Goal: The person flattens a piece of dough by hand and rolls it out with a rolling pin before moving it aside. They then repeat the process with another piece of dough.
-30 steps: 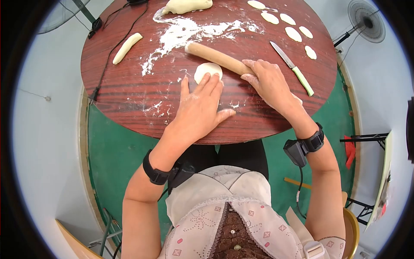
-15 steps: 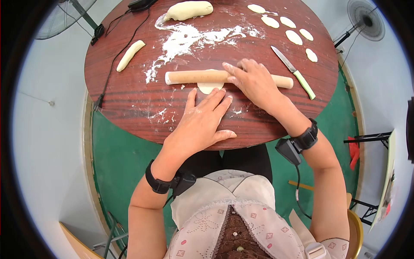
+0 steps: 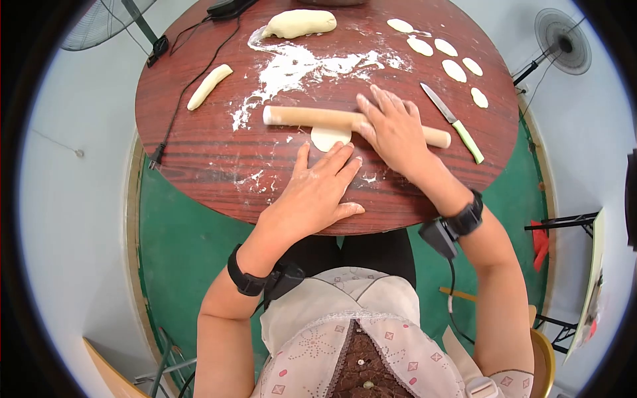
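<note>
A wooden rolling pin [image 3: 312,117] lies crosswise on the round red-brown table [image 3: 219,166], over the far edge of a flat round dough piece [image 3: 330,138]. My left hand [image 3: 318,186] is spread, palm down, its fingertips at the near edge of that dough. On the right half of the pin rests my right hand [image 3: 395,132], fingers extended over it and not wrapped round it. White flour [image 3: 292,69] is scattered beyond the pin.
A thick dough roll [image 3: 302,23] is at the back and a thin dough strip [image 3: 210,87] at the left, beside a black cable [image 3: 178,109]. Several flat dough rounds [image 3: 454,70] lie back right. A knife [image 3: 468,140] with a green handle is at the right.
The rolling pin has shifted towards the far side of the dough round, so more of the dough shows. My right hand moved with it, its fingers reaching farther forward. My left hand stays at the dough.
</note>
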